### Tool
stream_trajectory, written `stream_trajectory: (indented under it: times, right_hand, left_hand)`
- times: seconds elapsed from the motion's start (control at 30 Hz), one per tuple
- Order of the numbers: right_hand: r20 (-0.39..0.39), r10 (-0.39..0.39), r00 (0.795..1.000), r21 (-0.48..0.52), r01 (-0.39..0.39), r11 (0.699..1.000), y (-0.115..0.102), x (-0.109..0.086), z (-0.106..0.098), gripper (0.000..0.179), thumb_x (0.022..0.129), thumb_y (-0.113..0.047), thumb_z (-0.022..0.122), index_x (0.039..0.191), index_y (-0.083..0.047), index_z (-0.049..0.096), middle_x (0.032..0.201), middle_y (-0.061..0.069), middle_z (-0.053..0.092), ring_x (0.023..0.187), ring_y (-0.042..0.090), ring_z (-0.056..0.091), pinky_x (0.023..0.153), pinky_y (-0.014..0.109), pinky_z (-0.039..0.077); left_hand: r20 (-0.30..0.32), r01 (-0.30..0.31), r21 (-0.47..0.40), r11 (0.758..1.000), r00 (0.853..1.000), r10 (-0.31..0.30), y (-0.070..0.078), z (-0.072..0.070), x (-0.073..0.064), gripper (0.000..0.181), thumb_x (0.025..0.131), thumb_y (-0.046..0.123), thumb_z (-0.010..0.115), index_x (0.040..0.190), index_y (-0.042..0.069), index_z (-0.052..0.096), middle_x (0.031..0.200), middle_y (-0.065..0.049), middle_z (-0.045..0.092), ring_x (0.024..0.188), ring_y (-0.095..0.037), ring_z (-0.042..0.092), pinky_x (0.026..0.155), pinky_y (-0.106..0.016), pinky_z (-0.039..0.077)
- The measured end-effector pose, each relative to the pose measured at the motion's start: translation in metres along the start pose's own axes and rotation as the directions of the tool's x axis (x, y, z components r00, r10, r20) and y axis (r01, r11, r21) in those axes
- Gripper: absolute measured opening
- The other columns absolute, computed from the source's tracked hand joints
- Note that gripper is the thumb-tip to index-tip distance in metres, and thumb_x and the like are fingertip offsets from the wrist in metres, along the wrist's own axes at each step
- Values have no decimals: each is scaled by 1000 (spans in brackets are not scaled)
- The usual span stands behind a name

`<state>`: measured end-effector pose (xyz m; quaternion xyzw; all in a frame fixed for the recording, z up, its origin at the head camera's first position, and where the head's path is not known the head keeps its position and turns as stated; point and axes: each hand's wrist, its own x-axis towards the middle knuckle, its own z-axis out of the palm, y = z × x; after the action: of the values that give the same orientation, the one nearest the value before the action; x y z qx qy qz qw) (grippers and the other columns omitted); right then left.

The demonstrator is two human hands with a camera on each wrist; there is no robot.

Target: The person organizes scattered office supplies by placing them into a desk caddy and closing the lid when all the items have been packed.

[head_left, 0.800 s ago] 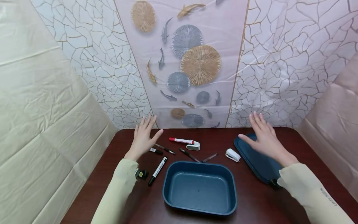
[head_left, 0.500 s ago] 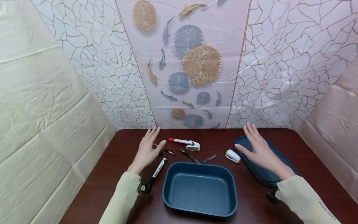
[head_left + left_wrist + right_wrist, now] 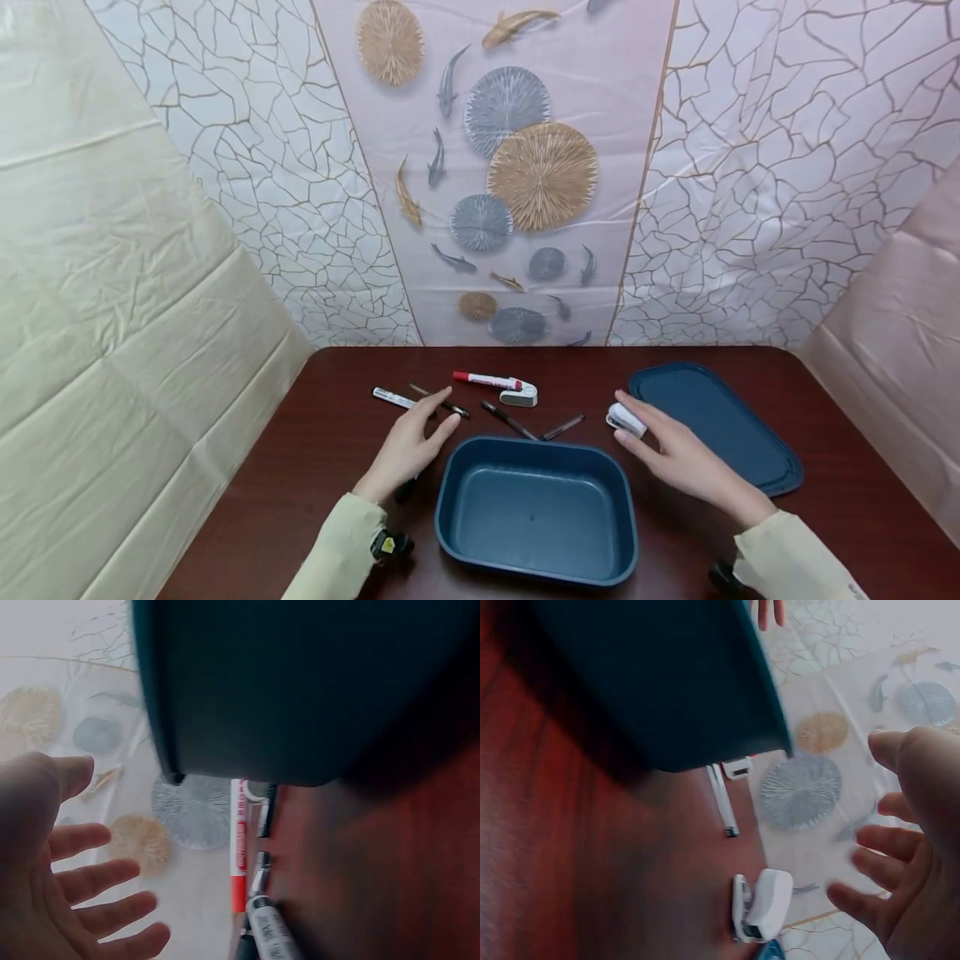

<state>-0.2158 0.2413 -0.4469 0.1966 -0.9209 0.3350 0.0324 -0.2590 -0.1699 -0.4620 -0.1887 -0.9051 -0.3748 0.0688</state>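
Observation:
My left hand (image 3: 408,450) hovers with relaxed, spread fingers left of the blue plastic box (image 3: 630,533). Its fingertips overlap the end of a black pen (image 3: 456,409) and a white marker (image 3: 392,397) in the head view. Beneath that hand, another black-capped marker is mostly hidden. On the other side, my right hand (image 3: 675,450) is spread above the table beside a white stapler (image 3: 627,418); its fingers overlap the stapler in the head view. The right wrist view has the stapler (image 3: 769,907) apart from the fingers. Neither hand holds anything.
A red-capped marker (image 3: 486,381) lies with one end on a second white stapler (image 3: 519,397). Two pens, one black-capped (image 3: 507,418) and one clear (image 3: 562,427), lie behind the box. The blue lid (image 3: 720,425) rests at the right. A patterned curtain (image 3: 540,275) stands behind the table.
Both hands have come down and toward me from above the table's far edge. The right hand has also shifted left, from over the lid to the stapler.

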Motion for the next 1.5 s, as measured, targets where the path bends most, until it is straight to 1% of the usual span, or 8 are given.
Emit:
stream_trajectory:
  times: [0.23,0.47,0.63,0.77,0.93,1.17,1.4,1.5]
  right_hand:
    - [108,4,994,64,-11,998,7,-3,17,55,106,-45,47,151,-13,48,151,12,49,134,34,50,100,57,45]
    - [186,-23,982,52,13,999,9,-1,23,56,106,-46,47,151,-12,48,107,8,71,80,3,61,71,28,44]
    - [191,-37,981,64,25,998,7,1,25,54,106,-46,46,146,-11,55,125,7,68,95,8,65,76,29,49]
    - [190,-48,981,76,34,997,6,3,28,51,106,-46,45,142,-12,59,133,2,65,114,13,65,88,32,53]
    - [188,-62,980,101,44,994,6,7,30,48,107,-42,48,140,-9,60,129,4,67,98,7,65,74,28,50]
    - [203,-55,978,110,33,993,5,9,32,43,107,-38,50,138,-10,61,122,0,69,79,3,58,66,29,43]
    - [210,-93,973,114,70,991,6,10,28,39,106,-37,52,135,-14,64,76,-9,61,53,4,39,57,26,42]
    - [213,-111,971,121,87,989,6,11,26,39,106,-37,53,135,-14,65,90,-8,68,53,4,42,57,26,43]
  left_hand:
    - [73,-7,-48,999,997,10,-7,12,-9,51,103,44,55,141,11,60,135,-9,62,119,-27,61,97,-49,50]
    - [116,22,-55,998,993,-15,-11,18,-17,45,104,40,56,132,7,66,135,-15,62,132,-34,53,103,-52,45]
    - [145,41,-66,997,989,-32,-13,19,-17,44,105,42,54,127,8,70,128,-11,68,126,-29,58,100,-51,48]
    - [166,34,-49,998,986,-25,-14,17,-16,38,105,41,53,118,12,73,105,2,73,99,-15,66,88,-40,53]
    - [185,-4,-54,999,983,14,-13,12,-16,28,106,35,53,106,17,75,78,9,64,73,-8,56,69,-29,47]
    - [217,29,-53,998,976,-16,-13,11,-17,26,106,34,53,106,20,74,74,11,62,71,-8,55,68,-28,46]
    - [203,-7,-47,999,979,16,-13,10,-16,26,107,35,52,97,21,72,63,9,51,61,-7,49,61,-27,43]
    - [197,-10,-43,999,980,18,-13,11,-15,27,107,35,52,96,20,71,63,10,50,60,-6,47,60,-26,42]
